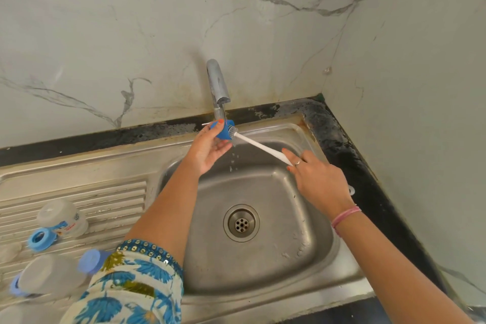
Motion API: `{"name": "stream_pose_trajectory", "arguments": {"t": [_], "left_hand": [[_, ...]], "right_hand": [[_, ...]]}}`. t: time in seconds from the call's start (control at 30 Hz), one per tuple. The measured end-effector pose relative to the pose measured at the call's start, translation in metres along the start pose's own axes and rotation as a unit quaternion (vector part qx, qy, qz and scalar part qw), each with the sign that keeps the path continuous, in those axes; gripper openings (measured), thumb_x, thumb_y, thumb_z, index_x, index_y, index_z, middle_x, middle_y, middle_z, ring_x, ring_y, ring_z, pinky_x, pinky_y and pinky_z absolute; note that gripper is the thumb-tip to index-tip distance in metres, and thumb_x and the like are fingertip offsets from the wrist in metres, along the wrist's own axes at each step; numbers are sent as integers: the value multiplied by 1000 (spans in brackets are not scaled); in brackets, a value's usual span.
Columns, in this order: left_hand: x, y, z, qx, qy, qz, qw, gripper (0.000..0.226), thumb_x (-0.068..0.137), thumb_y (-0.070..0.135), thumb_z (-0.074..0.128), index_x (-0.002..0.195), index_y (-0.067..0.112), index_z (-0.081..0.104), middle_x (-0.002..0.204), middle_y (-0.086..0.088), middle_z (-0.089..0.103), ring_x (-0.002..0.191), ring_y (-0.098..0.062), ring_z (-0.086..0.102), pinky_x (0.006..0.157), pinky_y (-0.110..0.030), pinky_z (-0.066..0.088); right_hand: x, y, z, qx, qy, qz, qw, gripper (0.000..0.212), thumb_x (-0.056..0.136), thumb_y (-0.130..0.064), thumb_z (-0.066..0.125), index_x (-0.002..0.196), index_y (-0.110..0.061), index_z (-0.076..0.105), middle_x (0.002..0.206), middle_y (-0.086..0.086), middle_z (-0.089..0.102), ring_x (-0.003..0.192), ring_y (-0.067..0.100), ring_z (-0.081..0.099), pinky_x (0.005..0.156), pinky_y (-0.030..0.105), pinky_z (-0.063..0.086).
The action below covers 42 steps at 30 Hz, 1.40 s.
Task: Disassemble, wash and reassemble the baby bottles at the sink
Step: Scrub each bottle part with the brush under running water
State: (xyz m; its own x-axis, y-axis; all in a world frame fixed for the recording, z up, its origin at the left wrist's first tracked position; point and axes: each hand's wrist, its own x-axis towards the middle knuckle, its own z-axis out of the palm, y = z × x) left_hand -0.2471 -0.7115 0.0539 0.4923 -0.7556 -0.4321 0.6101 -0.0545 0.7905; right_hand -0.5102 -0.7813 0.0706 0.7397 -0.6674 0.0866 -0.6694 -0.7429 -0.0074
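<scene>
— Which step is judged to be in hand?

— Washing. A blue bottle collar point(223, 131) is pinched in the left hand point(210, 148), thumb and fingertips curled round it, directly under the spout of the tap point(217, 87). A thin stream is seen falling onto it, and drops are shed below the palm into the sink point(284, 265).

— And the other hand?

— The white handle of a bottle brush point(259, 145) is gripped at its far end by the right hand point(314, 179), fingers folded round it, forefinger laid along the shaft. The bristle head is pressed into the collar's open side, at the left fingertips.

— What is called for next?

— Probably the brush is to be twisted inside the ring, the collar then rinsed and set down to the left of the left forearm, where the other pieces lie on the draining board point(105, 197): a clear bottle point(63, 217) on its side, a pale blue ring point(42, 239) just beside it, and a second clear bottle point(50, 275) nearer the sleeve. A firm pinch will be needed, since the wet collar may slip.

— Can any writing be read?

— A printed label with red and blue marks is seen on the farther bottle, but nothing can be made out; it is too small and blurred.
</scene>
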Motion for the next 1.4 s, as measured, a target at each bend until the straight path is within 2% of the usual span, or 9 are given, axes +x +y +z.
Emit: {"name": "stream_pose_trajectory", "arguments": {"t": [0.2,0.4,0.53,0.63,0.73,0.97,1.17,1.3,1.4], "left_hand": [[2,-4,23,-165,61,8,984,14,91,10,43,101,5,51,98,-16,53,84,-26,58,87,-43,53],[-2,-10,41,-234,95,17,967,27,84,26,74,101,10,61,105,-11,58,84,-18,63,93,-38,54],[-1,-15,28,-188,55,-18,981,31,92,26,61,118,12,55,113,-12,67,97,-25,67,95,-42,52],[0,-9,24,-82,111,-53,989,36,87,36,61,115,15,55,94,-5,64,76,-15,58,70,-27,52],[1,-6,26,-16,169,-44,984,46,77,45,77,102,12,58,97,-8,58,81,-17,58,82,-30,56],[-2,-4,28,-82,78,-48,992,25,94,36,46,102,15,56,108,-10,66,95,-25,62,81,-40,51],[-7,-6,34,-121,146,-23,981,49,77,43,79,110,15,58,108,-10,56,88,-18,61,88,-44,56],[-7,-19,34,-158,87,-14,983,42,88,43,66,117,13,57,110,-10,67,95,-21,68,96,-46,52],[-7,-22,33,-202,97,-43,974,46,95,37,55,126,4,52,103,-14,69,85,-22,64,83,-33,55]], "right_hand": [[-12,-16,-9,219,-104,-7,970,33,102,-32,42,134,-27,48,80,-4,54,76,21,58,71,40,52],[-9,-18,-11,333,-99,49,936,39,100,-40,43,139,-40,46,86,-11,60,74,12,55,70,33,51],[-14,-20,-13,264,-90,32,960,43,103,-38,36,145,-45,33,80,-11,51,75,14,51,70,33,46],[-19,-25,-12,165,-94,4,982,46,104,-38,29,150,-41,23,90,-4,52,79,20,60,72,38,52],[-22,-26,-7,115,-89,-10,989,47,104,-39,27,151,-42,18,98,-1,56,79,22,62,71,38,53],[-15,-16,-3,271,-110,34,956,43,103,-40,37,145,-44,36,73,-9,50,67,13,47,62,35,44],[-16,-21,-3,300,-142,6,943,43,102,-38,40,145,-42,37,70,-9,49,61,12,49,57,29,42],[-12,-13,1,454,-138,60,878,38,101,-33,46,138,-40,49,71,-1,51,60,12,43,56,30,41],[-12,-8,1,433,-160,66,884,38,101,-34,46,139,-41,48,71,-3,50,62,11,45,57,29,42]]}}
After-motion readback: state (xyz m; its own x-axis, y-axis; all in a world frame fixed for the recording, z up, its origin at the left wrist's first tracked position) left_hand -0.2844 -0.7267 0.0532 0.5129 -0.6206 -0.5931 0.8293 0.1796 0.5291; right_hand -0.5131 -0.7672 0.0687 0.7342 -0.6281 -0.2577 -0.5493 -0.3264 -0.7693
